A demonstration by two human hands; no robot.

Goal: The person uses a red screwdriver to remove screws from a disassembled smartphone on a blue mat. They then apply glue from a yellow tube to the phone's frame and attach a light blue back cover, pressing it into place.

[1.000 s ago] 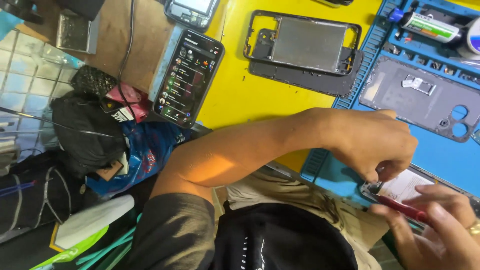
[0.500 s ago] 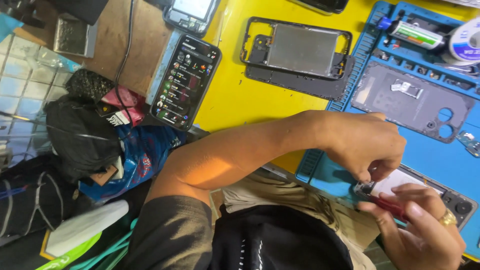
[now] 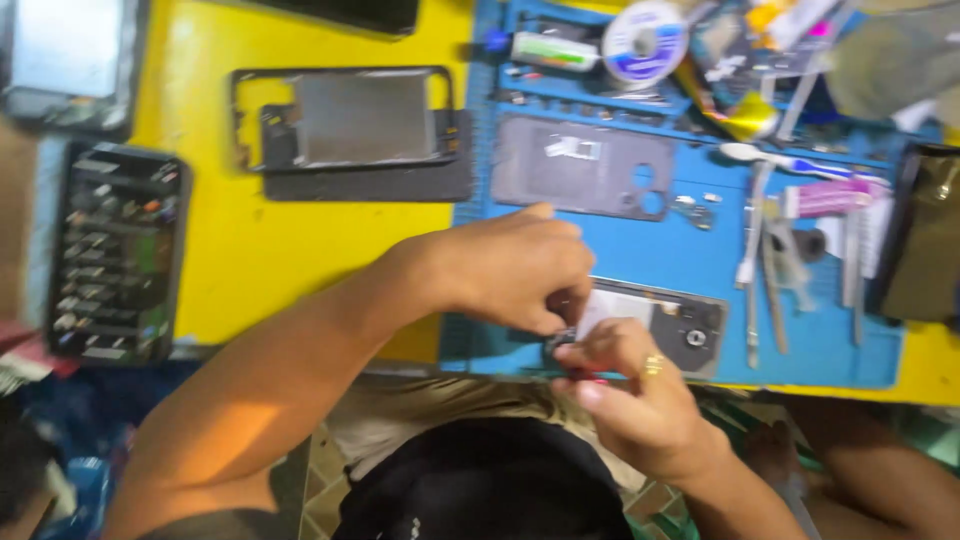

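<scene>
Blue rubber mat [image 3: 620, 250] covers the right part of a yellow table [image 3: 250, 260] in the head view. On the mat's near edge lies an opened phone [image 3: 670, 320], its insides showing. The left hand [image 3: 510, 265] rests curled over the phone's left end, fingertips pinched together on it. The right hand [image 3: 640, 405], wearing a ring, comes up from below with fingers closed around a thin red tool [image 3: 590, 378] at the same spot; blur hides the tip. Farther back on the mat lies a grey back cover [image 3: 580, 165], with a phone frame [image 3: 350, 125] on the table and a bit set [image 3: 115, 255] at the left.
</scene>
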